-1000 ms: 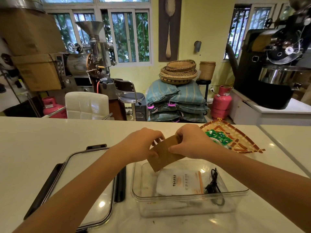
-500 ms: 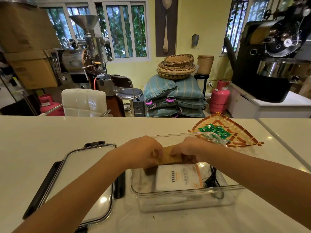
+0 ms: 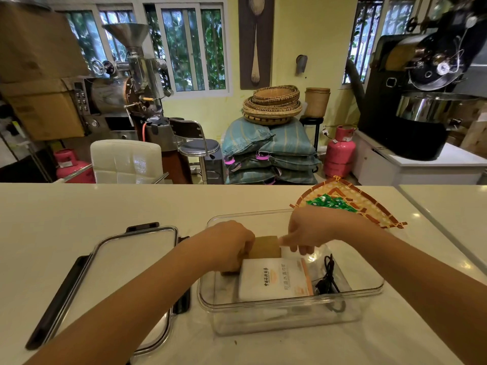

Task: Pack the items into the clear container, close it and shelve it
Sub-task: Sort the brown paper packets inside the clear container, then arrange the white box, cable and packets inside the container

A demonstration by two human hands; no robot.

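The clear container [image 3: 369,283] stands open on the white counter in front of me. Inside lie a white packet [image 3: 274,280] with printed text and a black cable [image 3: 328,277] at its right. A brown kraft pouch [image 3: 264,247] lies low in the container, behind the white packet. My left hand [image 3: 229,246] grips the pouch's left end inside the container. My right hand [image 3: 313,229] hovers at the pouch's right edge, with one finger stretched out touching it. The clear lid [image 3: 126,270] with black clasps lies flat to the left.
A woven triangular tray [image 3: 369,206] with green sachets [image 3: 330,202] sits behind the container at the right. The counter [image 3: 79,206] ends at a far edge; beyond it are chairs, sacks, gas cylinders and roasting machines.
Both hands have lowered the brown pouch from above the rim down into the container. The right hand has loosened from pinching it to touching its edge with one finger.
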